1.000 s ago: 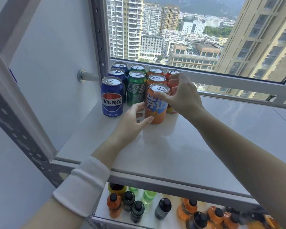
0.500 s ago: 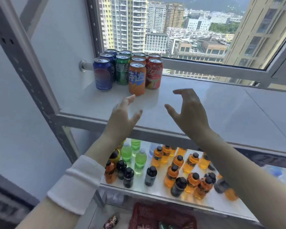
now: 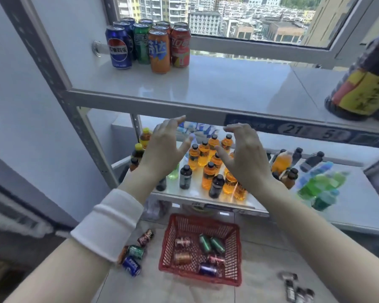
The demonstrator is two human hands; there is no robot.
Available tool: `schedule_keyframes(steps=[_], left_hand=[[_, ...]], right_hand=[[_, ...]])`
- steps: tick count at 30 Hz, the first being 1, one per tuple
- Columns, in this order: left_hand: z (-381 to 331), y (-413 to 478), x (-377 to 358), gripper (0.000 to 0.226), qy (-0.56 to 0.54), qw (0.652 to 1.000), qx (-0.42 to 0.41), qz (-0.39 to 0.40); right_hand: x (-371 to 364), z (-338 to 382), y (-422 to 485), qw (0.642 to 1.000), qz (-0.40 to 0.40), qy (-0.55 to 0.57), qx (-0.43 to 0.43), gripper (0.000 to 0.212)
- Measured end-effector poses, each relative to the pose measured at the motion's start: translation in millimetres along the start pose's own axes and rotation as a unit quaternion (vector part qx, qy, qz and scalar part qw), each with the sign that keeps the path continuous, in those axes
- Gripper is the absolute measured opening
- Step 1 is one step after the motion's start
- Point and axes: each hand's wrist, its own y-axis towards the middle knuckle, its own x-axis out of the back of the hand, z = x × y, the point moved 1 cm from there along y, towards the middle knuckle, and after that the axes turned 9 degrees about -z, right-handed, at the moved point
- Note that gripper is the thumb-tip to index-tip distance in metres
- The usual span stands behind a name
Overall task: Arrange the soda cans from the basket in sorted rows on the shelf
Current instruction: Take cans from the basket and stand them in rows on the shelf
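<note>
Soda cans stand in sorted rows at the back left of the top shelf (image 3: pixel 228 88): a blue row led by a blue can (image 3: pixel 118 49), then green, an orange can (image 3: pixel 159 54) in front, and a red can (image 3: pixel 180 48). Down on the floor, a red basket (image 3: pixel 236 254) holds several lying cans. My left hand (image 3: pixel 164 153) and my right hand (image 3: pixel 244 158) hover side by side in front of the shelf edge, fingers loosely spread, holding nothing.
The lower shelf (image 3: pixel 359 206) carries several orange and dark bottles plus green bottles at right. Three loose cans (image 3: pixel 136 253) lie on the floor left of the basket. A large dark bottle (image 3: pixel 363 88) stands at the top shelf's right end.
Both hands let go of the orange can and drew back from the top shelf, dropping below its edge. The view tilted down, so the basket and floor came into sight.
</note>
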Motion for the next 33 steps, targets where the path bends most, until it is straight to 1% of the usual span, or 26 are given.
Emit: schedule_keyframes(steps=[6,9,12,16,19,25,29,33], left_hand=[[2.5,-49.8,0.4,0.048,0.003,0.999,-0.011,0.042],[17.3,-85.7,0.1,0.048,-0.003,0.997,-0.009,0.075],[37.7,-121.5,-6.3,0.049,-0.006,0.993,0.009,0.115],[54.4,-152.4,-23.3,0.049,-0.006,0.988,0.02,0.154],[62.6,-164.1,-40.8,0.05,-0.004,0.983,0.022,0.18],[78.8,-164.5,-88.0,0.05,0.007,0.978,0.039,0.205],[98.5,-170.5,-130.3,0.049,0.019,0.97,0.082,0.23],[128.3,-196.1,-177.5,0.047,0.028,0.953,0.144,0.264]], right_hand=[[13.2,10.4,-67.4,0.999,0.008,-0.013,-0.042,0.039],[8.0,16.8,-109.9,0.995,0.046,-0.018,-0.087,0.041],[0.2,20.7,-154.0,0.989,0.082,-0.033,-0.114,0.04],[-8.8,15.6,-200.3,0.977,0.129,-0.043,-0.166,0.042],[-13.6,4.3,-218.8,0.968,0.156,-0.044,-0.191,0.041],[-35.7,-35.5,-229.1,0.955,0.193,-0.044,-0.22,0.041],[-61.5,-73.8,-240.2,0.942,0.235,-0.037,-0.239,0.04],[-94.2,-108.3,-265.7,0.914,0.297,-0.027,-0.276,0.042]])
